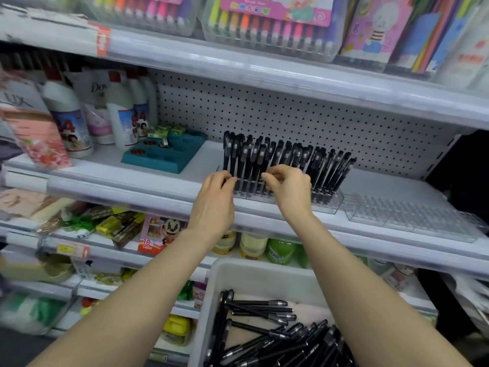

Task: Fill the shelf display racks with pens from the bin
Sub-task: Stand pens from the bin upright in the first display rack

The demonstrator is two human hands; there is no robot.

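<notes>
A clear plastic display rack [326,205] on the middle shelf holds several upright black pens [280,154]. My left hand [215,200] reaches to the rack's front left, its fingertips pinching at the lower end of a pen there. My right hand [289,189] is just to the right, fingers curled and pinching a pen in the front row. A second clear rack [407,215] lies to the right with no pens in it. Below, a white bin [254,276] holds several loose black pens [277,337].
A teal tray [164,152] and white bottles [121,112] stand to the left on the same shelf, before a pegboard back wall [291,112]. Marker sets fill the shelf above [264,25]. Packaged goods [119,226] crowd the lower shelves.
</notes>
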